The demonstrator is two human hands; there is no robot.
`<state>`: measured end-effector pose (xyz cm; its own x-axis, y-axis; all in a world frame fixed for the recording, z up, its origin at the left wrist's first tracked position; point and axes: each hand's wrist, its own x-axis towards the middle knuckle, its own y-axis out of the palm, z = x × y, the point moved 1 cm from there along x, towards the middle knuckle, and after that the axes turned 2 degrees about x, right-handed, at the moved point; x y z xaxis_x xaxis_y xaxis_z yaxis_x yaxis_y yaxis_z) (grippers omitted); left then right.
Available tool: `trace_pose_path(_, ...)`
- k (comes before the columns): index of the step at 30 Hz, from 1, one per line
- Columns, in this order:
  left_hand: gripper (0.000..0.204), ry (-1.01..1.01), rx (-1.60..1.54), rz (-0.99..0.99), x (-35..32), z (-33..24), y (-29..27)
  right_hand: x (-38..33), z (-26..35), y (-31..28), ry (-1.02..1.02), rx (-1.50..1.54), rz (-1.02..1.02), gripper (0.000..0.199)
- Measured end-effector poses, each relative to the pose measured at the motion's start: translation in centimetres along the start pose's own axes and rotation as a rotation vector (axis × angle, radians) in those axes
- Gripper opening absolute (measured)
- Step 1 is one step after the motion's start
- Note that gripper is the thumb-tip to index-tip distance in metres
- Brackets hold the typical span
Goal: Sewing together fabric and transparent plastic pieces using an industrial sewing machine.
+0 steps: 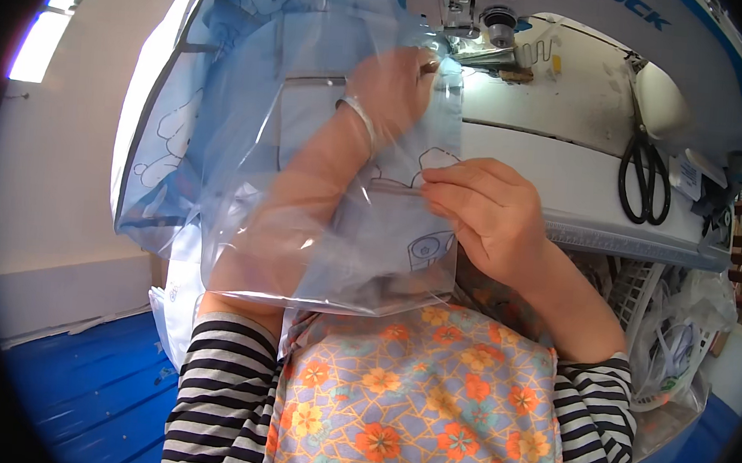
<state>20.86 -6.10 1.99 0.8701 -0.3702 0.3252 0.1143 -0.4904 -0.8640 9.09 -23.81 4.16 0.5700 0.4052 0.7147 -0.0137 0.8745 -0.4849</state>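
A clear plastic sheet with pale blue printed fabric (248, 137) is held up in front of a white sewing machine (568, 116). My left hand (394, 83) reaches under the transparent layer, close to the presser foot (455, 14), with a bracelet on its wrist. Whether its fingers grip the material is hidden by the plastic. My right hand (484, 209) pinches the sheet's edge near a grey seam, thumb and fingers closed on it.
Black scissors (646, 178) hang on the machine's front at the right. A white mesh basket with bagged items (674, 330) stands at the lower right. Blue floor (85, 384) lies at the lower left. A striped-sleeved floral apron fills the bottom.
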Motion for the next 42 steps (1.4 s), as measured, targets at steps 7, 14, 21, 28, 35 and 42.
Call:
trace_pose_path(7,0.018,0.107,-0.128,-0.087,0.1,0.7,0.2,1.9,-4.2,1.6,0.079,-0.474,0.019,0.025)
trace_pose_path(14,0.021,-0.037,0.076,0.039,0.1,0.2,-0.1,1.2,-5.3,1.5,0.053,-0.405,0.119,0.019)
trace_pose_path(21,0.067,0.155,0.423,0.014,-9.3,-4.3,-4.0,1.2,-5.2,1.6,0.061,-0.42,0.198,0.017)
trace_pose_path(28,0.019,0.508,-1.03,0.52,-14.8,-11.2,-16.1,0.8,-5.3,1.7,0.009,-0.432,0.223,0.02)
trace_pose_path(35,0.035,0.303,0.189,0.142,-2.4,-7.2,-5.4,0.7,-4.9,1.6,0.067,-0.421,0.296,0.024)
trace_pose_path(42,0.03,0.364,0.211,-0.135,-4.6,-3.6,-0.7,-2.3,-0.1,-1.1,0.056,-0.296,0.334,0.038)
